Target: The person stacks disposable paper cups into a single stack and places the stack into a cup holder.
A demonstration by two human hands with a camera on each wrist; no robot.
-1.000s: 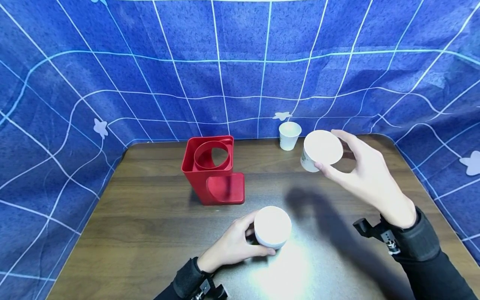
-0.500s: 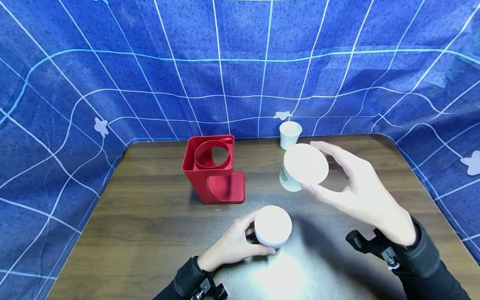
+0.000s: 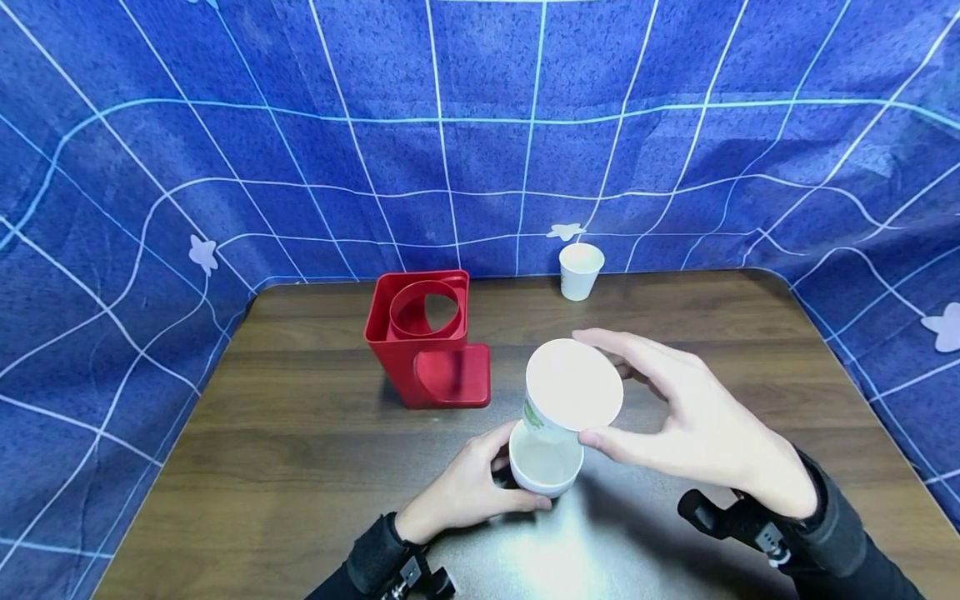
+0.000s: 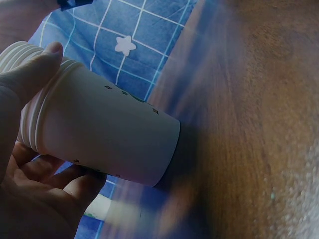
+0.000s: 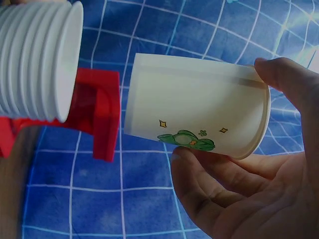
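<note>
My left hand (image 3: pixel 480 479) grips a stack of nested white paper cups (image 3: pixel 546 479), upright on the table near the front. Several stacked rims show in the left wrist view, with the thumb against the rims of the stack (image 4: pixel 109 124). Between thumb and fingers, my right hand (image 3: pixel 690 417) holds one white paper cup (image 3: pixel 573 385) near its rim. In the head view its base overlaps the stack's far rim. The right wrist view shows a gap between this cup (image 5: pixel 197 99) and the stack's open mouth, plus a green print on the cup's side.
A red plastic stand (image 3: pixel 420 358) with a round ring in its top is left of and beyond the stack. Another white paper cup (image 3: pixel 580 275) is at the table's back edge. A blue gridded cloth (image 3: pixel 480 150) hangs behind the wooden table (image 3: pixel 262 467).
The right hand has carried its paper cup from the back right, leftward and toward the front, to over the stack. My left hand and the stack have stayed in place.
</note>
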